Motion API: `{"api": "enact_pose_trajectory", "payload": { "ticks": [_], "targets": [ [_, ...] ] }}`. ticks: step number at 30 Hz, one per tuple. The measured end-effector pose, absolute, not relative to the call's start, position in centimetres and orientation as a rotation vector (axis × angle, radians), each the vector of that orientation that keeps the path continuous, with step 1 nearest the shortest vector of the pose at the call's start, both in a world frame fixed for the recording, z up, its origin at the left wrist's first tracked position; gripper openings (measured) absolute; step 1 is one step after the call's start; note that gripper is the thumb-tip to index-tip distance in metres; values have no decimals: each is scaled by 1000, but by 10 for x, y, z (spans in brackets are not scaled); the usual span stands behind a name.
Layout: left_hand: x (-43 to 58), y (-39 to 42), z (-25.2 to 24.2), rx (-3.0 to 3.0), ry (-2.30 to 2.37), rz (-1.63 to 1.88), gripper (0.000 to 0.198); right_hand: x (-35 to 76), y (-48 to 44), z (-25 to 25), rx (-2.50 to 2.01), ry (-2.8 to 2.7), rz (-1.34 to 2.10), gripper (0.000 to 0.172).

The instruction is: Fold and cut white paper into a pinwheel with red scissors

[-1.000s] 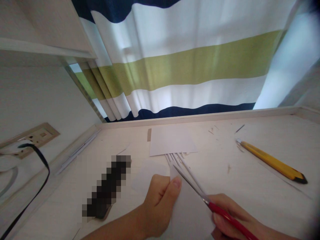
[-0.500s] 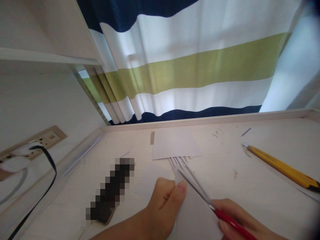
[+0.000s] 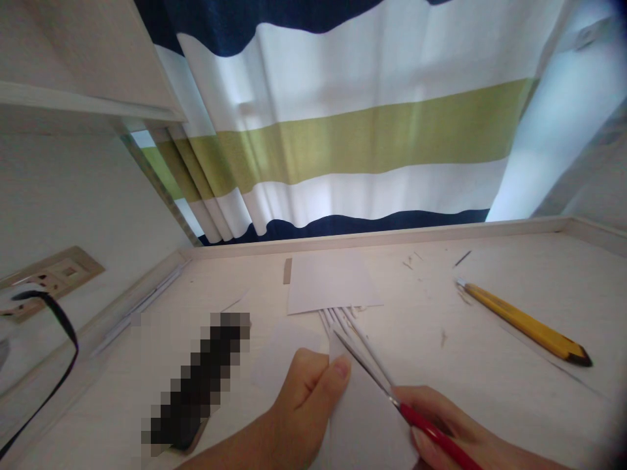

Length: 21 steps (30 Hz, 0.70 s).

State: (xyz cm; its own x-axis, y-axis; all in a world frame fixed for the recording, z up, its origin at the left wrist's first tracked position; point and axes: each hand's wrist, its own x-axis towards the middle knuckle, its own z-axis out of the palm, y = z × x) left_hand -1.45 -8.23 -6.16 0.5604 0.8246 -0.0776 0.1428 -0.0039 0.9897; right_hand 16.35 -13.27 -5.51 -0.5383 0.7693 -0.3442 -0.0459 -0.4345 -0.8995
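1. left hand (image 3: 306,398) pinching the paper (image 3: 365,424) near its top left corner, thumb on top, fingers clamped on the sheet, low in the middle of the view, just above the desk (image 3: 490,365).
2. right hand (image 3: 455,427) closed around the red handle of the scissors (image 3: 372,375); blades lying across the paper, tip just beside the left thumb.
3. cut strips (image 3: 343,320) fanning out past the blade tip, reaching a second sheet (image 3: 330,282) lying flat further back.
4. risk, as a judgement: thumb so close to the blades could get nicked; loosely held paper could twist and send the cut crooked or tear a thin strip off.
5. yellow knife (image 3: 524,321) well apart to the right; could roll or be knocked by the forearm.
6. hidden: whether the blades are open or closed hard to tell; right fingers and lower paper cut off at the frame edge; dark object (image 3: 196,385) to the left pixelated; small scraps too small to identify.
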Motion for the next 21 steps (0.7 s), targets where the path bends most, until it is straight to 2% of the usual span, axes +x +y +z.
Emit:
{"api": "enact_pose_trajectory", "payload": {
  "ticks": [15, 21],
  "targets": [
    [-17, -77, -56, 1533, 774, 611, 49, 162, -132, -69, -931, -1201, 2018, 58],
    [-15, -79, -55, 1553, 825, 623, 50, 160, -133, -66, -881, -1196, 2017, 53]
  ]
}}
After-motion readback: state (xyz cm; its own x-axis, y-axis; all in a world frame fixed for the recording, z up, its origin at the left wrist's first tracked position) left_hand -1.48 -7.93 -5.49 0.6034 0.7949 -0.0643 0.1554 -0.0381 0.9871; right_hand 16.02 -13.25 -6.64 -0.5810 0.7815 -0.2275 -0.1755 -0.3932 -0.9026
